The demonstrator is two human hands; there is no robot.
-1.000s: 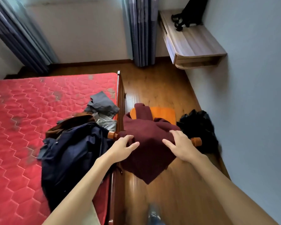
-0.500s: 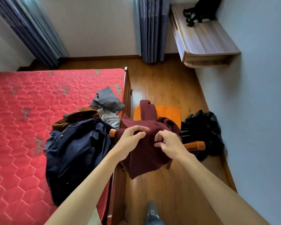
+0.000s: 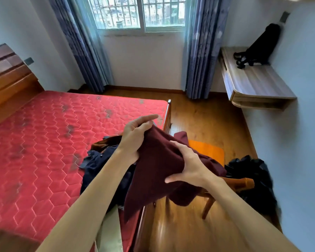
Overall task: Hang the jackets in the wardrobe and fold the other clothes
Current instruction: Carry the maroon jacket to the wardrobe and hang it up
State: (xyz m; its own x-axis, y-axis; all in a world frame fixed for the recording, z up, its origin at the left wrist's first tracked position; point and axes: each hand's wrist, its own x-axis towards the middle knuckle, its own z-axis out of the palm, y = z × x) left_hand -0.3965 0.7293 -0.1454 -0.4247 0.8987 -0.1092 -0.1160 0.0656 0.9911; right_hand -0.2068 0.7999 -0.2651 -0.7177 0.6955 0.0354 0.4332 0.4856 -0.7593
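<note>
Both hands hold a dark maroon garment point(image 3: 153, 175) up in the air above the bed's corner and the chair. My left hand point(image 3: 135, 137) grips its upper edge, with the forefinger stretched out. My right hand point(image 3: 187, 164) clutches a fold lower and to the right. The cloth hangs down between my forearms and one end trails onto the chair. A navy jacket point(image 3: 98, 166) and a brown garment point(image 3: 105, 142) lie heaped on the red mattress point(image 3: 44, 142), partly hidden by my left arm.
A wooden chair with an orange seat point(image 3: 207, 151) stands beside the bed. A black garment heap point(image 3: 253, 171) lies on the floor by the right wall. A wall shelf point(image 3: 256, 84) carries a black bag point(image 3: 258, 46). Curtains flank the window; the bed's footboard point(image 3: 168, 113) edges the wooden floor.
Both hands went from resting flat on the maroon garment on the chair to gripping it and lifting it. The view tilted up, and the window is now in sight.
</note>
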